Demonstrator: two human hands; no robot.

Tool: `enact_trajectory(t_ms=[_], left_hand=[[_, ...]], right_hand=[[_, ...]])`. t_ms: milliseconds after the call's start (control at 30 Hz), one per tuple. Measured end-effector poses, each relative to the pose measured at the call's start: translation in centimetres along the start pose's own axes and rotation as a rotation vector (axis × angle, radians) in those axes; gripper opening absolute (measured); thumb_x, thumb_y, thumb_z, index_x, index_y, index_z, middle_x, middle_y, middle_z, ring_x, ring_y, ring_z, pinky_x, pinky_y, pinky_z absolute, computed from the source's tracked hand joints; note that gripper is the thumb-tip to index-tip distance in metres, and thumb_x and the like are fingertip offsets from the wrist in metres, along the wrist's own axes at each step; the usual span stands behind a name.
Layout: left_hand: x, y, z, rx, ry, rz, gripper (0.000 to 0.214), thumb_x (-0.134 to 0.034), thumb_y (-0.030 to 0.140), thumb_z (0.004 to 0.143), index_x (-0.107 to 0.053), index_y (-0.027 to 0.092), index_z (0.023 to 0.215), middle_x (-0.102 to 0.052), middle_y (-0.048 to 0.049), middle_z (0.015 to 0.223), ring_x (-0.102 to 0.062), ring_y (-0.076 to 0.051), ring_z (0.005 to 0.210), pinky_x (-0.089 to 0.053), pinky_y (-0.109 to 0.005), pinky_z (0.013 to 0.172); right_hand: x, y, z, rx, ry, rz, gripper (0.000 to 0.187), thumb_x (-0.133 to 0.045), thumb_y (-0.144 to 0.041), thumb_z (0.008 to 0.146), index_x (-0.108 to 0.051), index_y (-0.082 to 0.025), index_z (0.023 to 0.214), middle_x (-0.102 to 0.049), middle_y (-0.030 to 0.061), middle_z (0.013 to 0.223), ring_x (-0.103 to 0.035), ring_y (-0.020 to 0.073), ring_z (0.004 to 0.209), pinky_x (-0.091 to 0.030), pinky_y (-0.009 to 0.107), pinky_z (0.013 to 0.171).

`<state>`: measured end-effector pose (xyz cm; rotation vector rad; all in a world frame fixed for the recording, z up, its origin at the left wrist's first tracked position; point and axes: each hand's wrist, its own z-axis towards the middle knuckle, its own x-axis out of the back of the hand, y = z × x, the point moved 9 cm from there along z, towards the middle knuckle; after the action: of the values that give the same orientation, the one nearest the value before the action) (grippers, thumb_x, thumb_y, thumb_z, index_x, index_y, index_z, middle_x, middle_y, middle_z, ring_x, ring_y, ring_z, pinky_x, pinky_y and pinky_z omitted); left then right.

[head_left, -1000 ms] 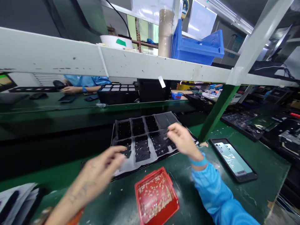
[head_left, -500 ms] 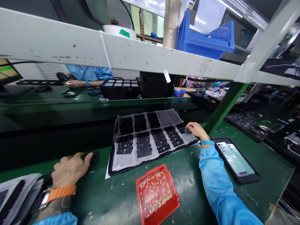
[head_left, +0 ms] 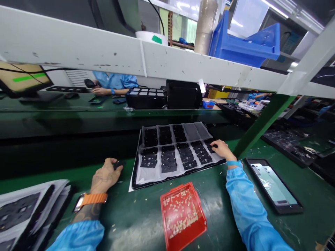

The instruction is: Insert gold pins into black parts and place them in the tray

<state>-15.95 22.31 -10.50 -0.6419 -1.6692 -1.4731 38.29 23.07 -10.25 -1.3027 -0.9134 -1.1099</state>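
A black tray point(head_left: 136, 176) with a grey liner lies on the green bench and holds rows of small black parts point(head_left: 167, 158). My left hand point(head_left: 106, 174) rests on the bench just left of the tray, fingers pinched on a small black part point(head_left: 119, 163). My right hand point(head_left: 221, 148) lies on the tray's right end, fingertips closed on a black part there. A blue sleeve covers each forearm, and an orange watch strap sits on the left wrist.
A red tray point(head_left: 183, 240) of small pale bits sits near the front edge. A phone frame in a black holder point(head_left: 274, 186) lies at right, stacked trays point(head_left: 28, 212) at left. A green post point(head_left: 259, 125) stands right of the tray. A co-worker's hands point(head_left: 101, 91) work across the belt.
My left hand has left the tray, dropped to the bench at its left and now pinches a black part. My right hand slid to the tray's right end. The view shifted left.
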Motion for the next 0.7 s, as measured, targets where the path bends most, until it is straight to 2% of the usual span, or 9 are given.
enact_trajectory(t_ms=[100,200,333,400,500,533,600,667,700], left_hand=[[0.7,0.7,-0.2,0.002,0.051,-0.164,0.026,-0.059,0.03,0.079,-0.055,0.018,0.101,-0.065,-0.0071,0.08,-0.066,-0.032,0.091,-0.047,-0.037,0.076],[1.7,2.3,-0.9,-0.023,0.069,-0.374,0.037,-0.053,0.03,0.081,-0.055,0.014,0.114,-0.066,-0.0068,0.083,-0.068,-0.024,0.078,-0.05,-0.03,0.067],[2.7,6.8,-3.3,-0.186,-0.024,-0.58,0.05,-0.062,0.039,0.078,-0.059,0.014,0.121,-0.065,-0.0027,0.077,-0.064,-0.016,0.062,-0.049,-0.025,0.057],[2.8,9.6,-5.4,-0.273,-0.09,-0.63,0.053,-0.065,0.04,0.077,-0.059,0.017,0.125,-0.065,-0.0018,0.084,-0.064,-0.013,0.059,-0.05,-0.024,0.057],[2.4,13.9,-9.6,-0.415,-0.232,-0.694,0.047,-0.065,0.033,0.081,-0.056,0.019,0.125,-0.063,0.0007,0.08,-0.063,-0.012,0.058,-0.052,-0.025,0.059],[2.2,15.0,-10.9,-0.449,-0.275,-0.711,0.043,-0.064,0.029,0.082,-0.055,0.019,0.123,-0.062,0.0018,0.078,-0.063,-0.012,0.057,-0.052,-0.024,0.059],[1.9,16.5,-13.1,-0.486,-0.326,-0.719,0.034,-0.063,0.025,0.083,-0.056,0.019,0.116,-0.062,0.0026,0.076,-0.062,-0.011,0.055,-0.051,-0.024,0.057],[1.8,17.2,-14.4,-0.497,-0.319,-0.707,0.026,-0.062,0.025,0.084,-0.057,0.018,0.109,-0.064,0.0015,0.078,-0.061,-0.011,0.054,-0.05,-0.023,0.055],[1.8,17.4,-14.8,-0.506,-0.302,-0.701,0.023,-0.062,0.025,0.085,-0.057,0.018,0.106,-0.065,0.0008,0.079,-0.062,-0.011,0.054,-0.049,-0.023,0.055]], right_hand=[[0.2,-0.3,-0.8,-0.017,0.005,-0.016,0.02,-0.077,-0.014,0.092,-0.071,-0.018,0.111,-0.059,0.0078,0.118,-0.052,0.0315,0.113,-0.042,0.046,0.099],[0.6,-1.0,-1.4,-0.018,0.025,-0.001,0.022,-0.075,-0.009,0.082,-0.077,-0.023,0.1,-0.063,0.0067,0.113,-0.055,0.0339,0.111,-0.043,0.044,0.096],[2.5,-1.8,-0.9,-0.015,0.104,0.065,0.02,-0.066,-0.009,0.072,-0.076,-0.019,0.086,-0.066,0.0129,0.102,-0.059,0.0423,0.104,-0.048,0.053,0.09],[4.5,-3.4,-1.3,0.017,0.175,0.11,0.021,-0.062,-0.014,0.075,-0.075,-0.017,0.091,-0.064,0.0162,0.108,-0.057,0.0429,0.107,-0.047,0.054,0.091],[7.4,-8.9,-4.4,0.171,0.221,0.268,0.025,-0.054,-0.028,0.09,-0.069,-0.02,0.108,-0.064,0.0088,0.114,-0.062,0.0292,0.102,-0.052,0.039,0.089],[8.0,-11.7,-6.1,0.285,0.196,0.491,0.026,-0.055,-0.033,0.093,-0.068,-0.019,0.11,-0.066,0.0094,0.107,-0.065,0.0282,0.094,-0.054,0.037,0.082],[7.7,-17.8,-9.4,0.481,-0.008,0.836,0.03,-0.058,-0.038,0.095,-0.064,-0.017,0.117,-0.066,0.0091,0.103,-0.065,0.0263,0.087,-0.055,0.034,0.074],[6.9,-22.6,-12.2,0.555,-0.174,1.008,0.031,-0.06,-0.033,0.093,-0.061,-0.016,0.118,-0.065,0.0077,0.098,-0.064,0.0223,0.078,-0.054,0.029,0.066],[6.6,-24.0,-13.0,0.553,-0.19,1.078,0.029,-0.06,-0.031,0.091,-0.061,-0.015,0.116,-0.065,0.0063,0.092,-0.063,0.0205,0.074,-0.052,0.027,0.062]])
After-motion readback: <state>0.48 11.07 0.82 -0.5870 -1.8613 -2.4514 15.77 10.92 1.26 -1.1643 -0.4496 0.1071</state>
